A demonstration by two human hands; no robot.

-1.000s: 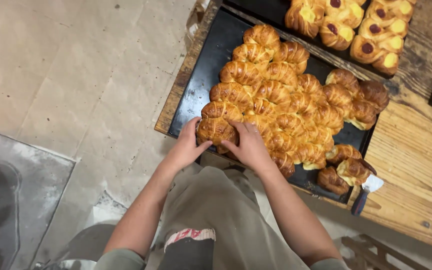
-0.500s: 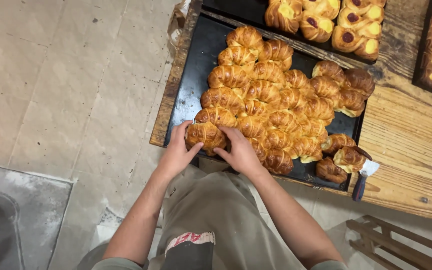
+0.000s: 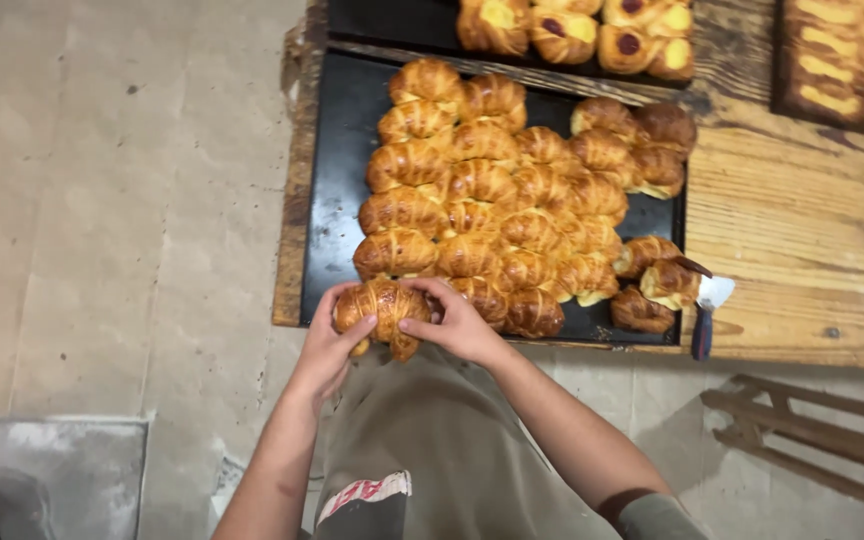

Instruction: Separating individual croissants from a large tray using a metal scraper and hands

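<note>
Both of my hands grip one golden croissant (image 3: 384,310) at the near left corner of a black baking tray (image 3: 337,150). My left hand (image 3: 327,345) cups its left end from below. My right hand (image 3: 457,322) pinches its right end, fingers on top. Several more baked croissants (image 3: 482,200) lie packed in rows on the tray, touching one another. A few smaller filled pastries (image 3: 652,285) sit at the tray's near right side.
The tray rests on a worn wooden table (image 3: 802,230). A small scraper with a dark handle (image 3: 704,315) lies at the tray's right corner. Further trays of jam-filled pastries (image 3: 572,25) and pale strips (image 3: 847,60) sit behind. A wooden frame (image 3: 822,440) stands on the floor.
My hands have drawn the corner croissant toward me, off the rows to the tray's near edge. The camera has moved closer to the tray.
</note>
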